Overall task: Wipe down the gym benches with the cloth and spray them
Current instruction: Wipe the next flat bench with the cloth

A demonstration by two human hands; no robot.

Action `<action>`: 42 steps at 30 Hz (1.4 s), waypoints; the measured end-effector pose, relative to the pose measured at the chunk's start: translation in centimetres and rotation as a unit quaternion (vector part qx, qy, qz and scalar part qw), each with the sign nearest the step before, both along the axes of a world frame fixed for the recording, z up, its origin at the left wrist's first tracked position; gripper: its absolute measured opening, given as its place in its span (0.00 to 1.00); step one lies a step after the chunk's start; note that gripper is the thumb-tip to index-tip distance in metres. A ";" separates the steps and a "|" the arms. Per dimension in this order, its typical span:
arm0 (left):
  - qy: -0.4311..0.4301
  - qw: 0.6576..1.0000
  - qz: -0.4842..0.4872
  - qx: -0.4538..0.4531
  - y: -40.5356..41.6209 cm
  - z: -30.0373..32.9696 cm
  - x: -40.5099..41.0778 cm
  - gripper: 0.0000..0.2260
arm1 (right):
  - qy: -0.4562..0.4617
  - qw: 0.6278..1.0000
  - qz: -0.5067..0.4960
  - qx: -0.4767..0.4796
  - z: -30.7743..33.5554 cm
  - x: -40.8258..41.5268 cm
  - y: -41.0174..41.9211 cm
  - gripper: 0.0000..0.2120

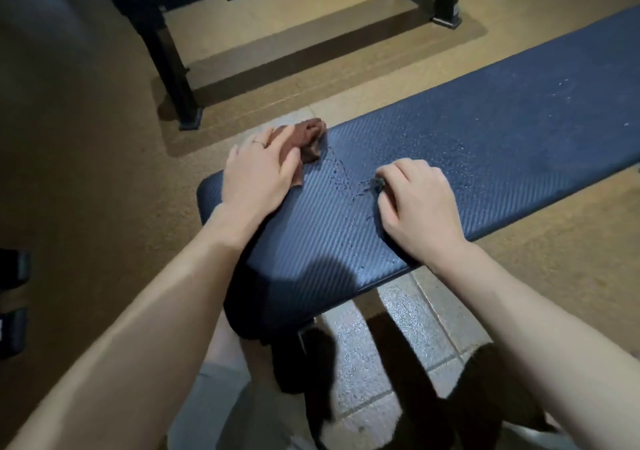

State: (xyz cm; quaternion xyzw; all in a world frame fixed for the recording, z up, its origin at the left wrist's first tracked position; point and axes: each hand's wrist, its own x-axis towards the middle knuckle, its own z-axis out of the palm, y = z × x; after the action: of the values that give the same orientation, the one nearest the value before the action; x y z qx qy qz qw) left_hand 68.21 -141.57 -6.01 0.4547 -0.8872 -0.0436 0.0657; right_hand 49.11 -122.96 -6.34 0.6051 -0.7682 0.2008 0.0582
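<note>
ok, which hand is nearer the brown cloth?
Left. The left hand presses on the brown cloth at the bench pad's far corner; the right hand rests on the pad, well apart from it.

Left hand (258, 169) presses brown cloth (306, 140) flat on wet bench pad (485, 145); right hand (414, 200) grips a small dark object (378, 183).

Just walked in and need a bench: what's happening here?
A person is cleaning the near bench. Their left hand presses a brown cloth flat at the pad's far edge. The right hand rests on the pad with fingers curled over something small and dark. Spray droplets still bead the pad, so wiping isn't finished.
</note>
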 end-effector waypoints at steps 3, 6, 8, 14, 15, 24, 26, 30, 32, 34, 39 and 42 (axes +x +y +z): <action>-0.013 1.000 0.024 -0.010 4.7 -0.1 0.3 0.26 | -0.014 1.000 -0.010 0.000 -0.3 -1.8 -1.0 0.14; -0.007 0.999 0.036 0.025 12.1 0.3 1.5 0.27 | 0.015 1.000 0.001 0.005 -0.7 -1.8 -1.1 0.13; 0.007 0.998 0.047 0.028 17.5 0.5 1.9 0.25 | 0.022 1.000 0.019 0.003 -0.6 -1.9 -0.8 0.13; -0.033 0.991 0.123 0.029 22.4 0.7 0.4 0.25 | 0.012 0.999 0.049 0.015 -0.8 -2.1 -0.7 0.08; -0.040 0.990 0.132 0.034 21.8 1.0 0.0 0.25 | 0.007 0.998 0.054 0.014 -0.8 -2.1 -0.6 0.08; 0.015 0.983 0.181 0.010 17.7 0.2 -1.6 0.24 | 0.046 0.997 0.064 -0.022 -1.1 -1.7 -0.6 0.05; 0.010 0.983 0.181 0.027 15.6 0.2 -1.6 0.25 | 0.057 0.996 0.057 -0.038 -1.4 -1.6 -0.6 0.05; -0.017 0.991 0.132 0.012 9.6 0.3 -3.5 0.25 | 0.057 0.997 0.044 -0.035 -1.7 -1.4 -0.9 0.05; -0.026 0.994 0.107 -0.011 6.9 0.3 -5.1 0.25 | 0.044 0.998 0.040 -0.020 -1.5 -1.5 -1.0 0.06; -0.025 0.995 0.091 -0.025 4.4 0.3 -6.8 0.23 | 0.041 0.998 0.039 -0.003 -1.3 -1.5 -1.1 0.08; -0.004 0.998 0.054 0.017 0.4 1.2 -8.7 0.21 | 0.057 0.998 0.034 0.025 -0.9 -1.7 -0.8 0.11; 0.011 0.998 0.057 0.031 0.0 1.4 -5.3 0.20 | 0.046 0.998 0.025 0.024 -0.6 -1.7 -0.6 0.12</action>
State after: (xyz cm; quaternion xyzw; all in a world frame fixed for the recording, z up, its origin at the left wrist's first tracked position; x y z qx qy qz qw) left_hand 62.96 -141.60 -4.62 0.5056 -0.8573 -0.0726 0.0637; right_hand 47.39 -123.59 -6.91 0.6343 -0.7536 0.1559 0.0738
